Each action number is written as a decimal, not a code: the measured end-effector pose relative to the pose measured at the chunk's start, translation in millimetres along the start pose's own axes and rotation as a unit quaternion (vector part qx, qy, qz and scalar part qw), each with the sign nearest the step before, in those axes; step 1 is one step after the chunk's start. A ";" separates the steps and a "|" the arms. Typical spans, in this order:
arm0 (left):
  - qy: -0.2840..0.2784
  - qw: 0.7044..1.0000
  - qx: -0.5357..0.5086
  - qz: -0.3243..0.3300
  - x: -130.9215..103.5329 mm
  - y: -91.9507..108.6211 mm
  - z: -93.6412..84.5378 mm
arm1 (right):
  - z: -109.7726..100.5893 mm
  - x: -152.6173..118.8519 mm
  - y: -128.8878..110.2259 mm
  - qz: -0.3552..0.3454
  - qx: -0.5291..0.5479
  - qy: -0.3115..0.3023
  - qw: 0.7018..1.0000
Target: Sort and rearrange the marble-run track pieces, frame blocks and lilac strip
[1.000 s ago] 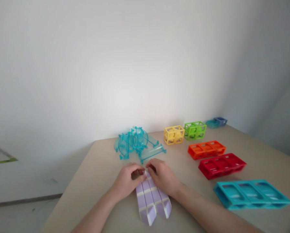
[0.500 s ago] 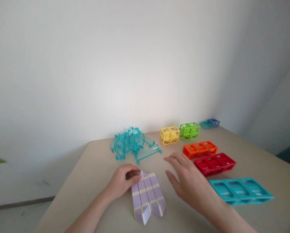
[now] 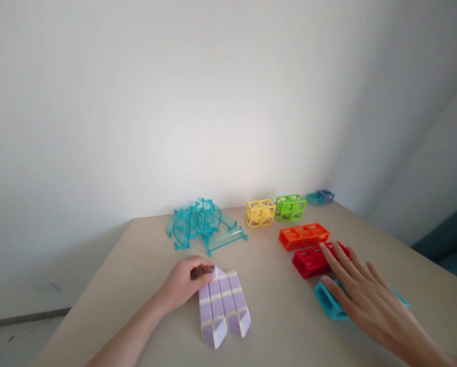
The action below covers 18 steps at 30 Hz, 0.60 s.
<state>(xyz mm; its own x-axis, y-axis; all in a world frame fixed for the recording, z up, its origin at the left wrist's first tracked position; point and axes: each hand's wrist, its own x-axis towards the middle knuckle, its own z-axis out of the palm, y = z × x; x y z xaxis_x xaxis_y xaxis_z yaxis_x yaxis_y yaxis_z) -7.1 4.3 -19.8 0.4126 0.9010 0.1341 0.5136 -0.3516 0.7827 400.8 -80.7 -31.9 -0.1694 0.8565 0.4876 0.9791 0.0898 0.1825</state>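
Observation:
A lilac-and-white snake puzzle [image 3: 224, 300], folded into a flat bundle of wedge segments, lies on the table in front of me. My left hand [image 3: 186, 280] is closed at its far left corner, thumb on the top and fingers curled behind it. My right hand [image 3: 356, 285] is spread open, palm down, above the turquoise three-window frame block [image 3: 329, 300] and part of the red frame block [image 3: 312, 262]. It hides much of both; whether the fingers touch them I cannot tell. An orange frame block [image 3: 303, 235] lies just beyond the red one.
Clear turquoise tube-like pieces [image 3: 199, 224] are heaped at the back left. A yellow frame block [image 3: 260, 213] and a green frame block [image 3: 290, 207] stand near the wall. Farther right sits a small blue piece [image 3: 325, 196]. The table [image 3: 129, 265] meets a white wall.
My right hand has moved right, from beside the snake puzzle to over the red and turquoise blocks, its fingers spreading. My left hand stays on the puzzle. The view has shifted slightly.

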 end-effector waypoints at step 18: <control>0.008 1.000 -0.016 0.017 0.4 -0.6 -0.5 | 4.0 1.3 13.9 -0.135 -0.028 0.018 0.990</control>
<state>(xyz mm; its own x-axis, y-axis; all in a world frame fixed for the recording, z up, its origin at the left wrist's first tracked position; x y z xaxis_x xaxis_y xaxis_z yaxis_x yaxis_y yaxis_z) -7.6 4.9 -19.9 0.4173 0.8925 0.1714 0.4750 -0.3750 0.7961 414.6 -76.3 -32.2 -0.4298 0.7866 0.4434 0.8895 0.2844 0.3577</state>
